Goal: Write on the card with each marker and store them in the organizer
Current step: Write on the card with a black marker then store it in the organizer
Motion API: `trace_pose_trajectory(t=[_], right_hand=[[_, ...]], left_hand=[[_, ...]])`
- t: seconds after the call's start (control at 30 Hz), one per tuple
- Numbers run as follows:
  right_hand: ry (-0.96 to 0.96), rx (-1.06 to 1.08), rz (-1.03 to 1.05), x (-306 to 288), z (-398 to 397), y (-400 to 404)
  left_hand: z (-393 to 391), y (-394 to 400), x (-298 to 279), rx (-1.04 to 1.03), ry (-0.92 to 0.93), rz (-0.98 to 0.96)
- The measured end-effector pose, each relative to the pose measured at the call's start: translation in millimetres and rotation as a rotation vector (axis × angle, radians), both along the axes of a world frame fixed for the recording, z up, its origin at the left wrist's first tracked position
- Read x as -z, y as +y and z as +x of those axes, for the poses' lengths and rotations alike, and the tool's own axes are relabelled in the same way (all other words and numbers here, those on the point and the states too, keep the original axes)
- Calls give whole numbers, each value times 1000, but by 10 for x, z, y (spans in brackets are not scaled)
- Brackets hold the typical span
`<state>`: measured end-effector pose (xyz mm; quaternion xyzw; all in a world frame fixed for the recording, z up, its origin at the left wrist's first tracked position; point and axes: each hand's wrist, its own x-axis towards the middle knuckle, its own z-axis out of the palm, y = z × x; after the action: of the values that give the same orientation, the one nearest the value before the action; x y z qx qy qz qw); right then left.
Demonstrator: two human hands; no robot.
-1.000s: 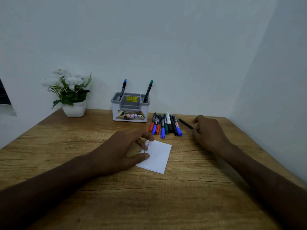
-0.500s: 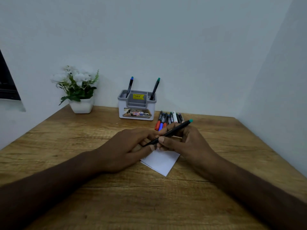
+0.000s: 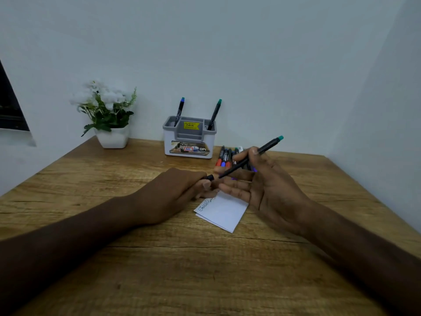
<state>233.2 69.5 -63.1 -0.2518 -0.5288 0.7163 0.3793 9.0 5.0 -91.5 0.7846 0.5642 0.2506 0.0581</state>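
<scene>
Right hand (image 3: 268, 188) raised over the desk (image 3: 182, 270), pinching a black marker (image 3: 250, 158) between thumb and forefinger, green end up and to the right, tip slanting down to the left, other fingers loosely spread. Left hand (image 3: 173, 192) resting on the desk, fingertips curled round the black cap (image 3: 210, 178) just off the marker's tip (cap and tip close, whether touching cannot be told). White card (image 3: 224, 212) flat on the desk below both hands, partly covered by them, with handwriting along its left edge. Loose markers (image 3: 224, 157) in a row behind the hands, just right of the organizer (image 3: 189, 142), red and blue caps toward the camera, some hidden by the right hand. Organizer at the back by the wall, white with a grey top and a yellow price sticker, holding two markers upright: a blue-ended one (image 3: 180, 110) in the left slot, a green-ended one (image 3: 215, 114) in the right. Potted plant (image 3: 109, 115) with white flowers at the desk's far left corner.
</scene>
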Motion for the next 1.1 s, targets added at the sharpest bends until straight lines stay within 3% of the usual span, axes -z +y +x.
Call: trace_pose_trajectory(t=[0.2, 0.5, 0.67, 0.83, 1.1], right_hand=[[-86, 289, 74, 6, 5, 54], [-225, -14, 176, 89, -41, -108], [-471, -25, 429, 137, -21, -103], [-530, 27, 659, 73, -76, -137], [-594, 75, 640, 171, -107, -107]], left_hand=[[-12, -17, -58, 103, -119, -46], [-63, -12, -26, 126, -47, -33], [-176, 6, -86, 195, -5, -160], [-238, 14, -112, 252, -16, -234], [-254, 0, -116, 220, -65, -287]])
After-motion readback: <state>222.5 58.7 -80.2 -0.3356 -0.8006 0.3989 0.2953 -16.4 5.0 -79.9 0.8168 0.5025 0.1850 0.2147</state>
